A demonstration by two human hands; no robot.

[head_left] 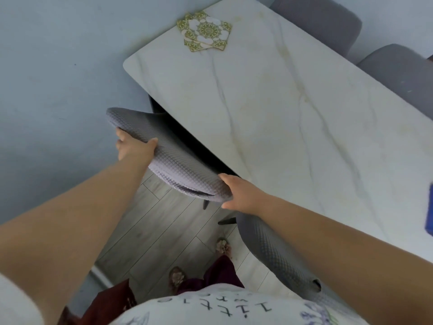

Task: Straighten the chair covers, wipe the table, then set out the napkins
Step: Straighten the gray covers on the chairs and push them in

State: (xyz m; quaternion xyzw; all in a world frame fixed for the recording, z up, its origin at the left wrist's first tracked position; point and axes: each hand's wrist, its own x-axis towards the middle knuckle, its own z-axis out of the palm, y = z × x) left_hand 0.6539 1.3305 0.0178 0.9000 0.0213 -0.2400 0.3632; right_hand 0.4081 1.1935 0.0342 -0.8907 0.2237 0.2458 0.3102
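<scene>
Both hands are on the grey waffle-knit chair cover [174, 158], which is stretched over the backrest of a chair tucked against the near long edge of the marble-look table [293, 109], just toward nine o'clock from the middle of the view. The left hand [134, 146] grips the backrest's ten o'clock end, thumb laid over the top and fingers hidden behind the fabric. The right hand [241, 195] clasps the four o'clock end, where the cover bunches into a couple of loose folds, thumb on top and fingers curled under the edge. The cover looks light, soft and stretchy, so it should slide over the padding and give under a pull. It is best taken at the two outer corners, as here, and drawn down evenly, since a tug on one side alone would likely skew the weave or leave the folds. A neighbouring chair [269, 252] in the same fabric sits at five o'clock, under the right forearm. Two far chairs [398, 73] stand across the table toward two o'clock. The napkins [205, 31], gold-and-white patterned and fanned in a small stack, lie near the table's far corner at twelve o'clock. A blue object [430, 209], cut off at three o'clock, cannot be identified.
</scene>
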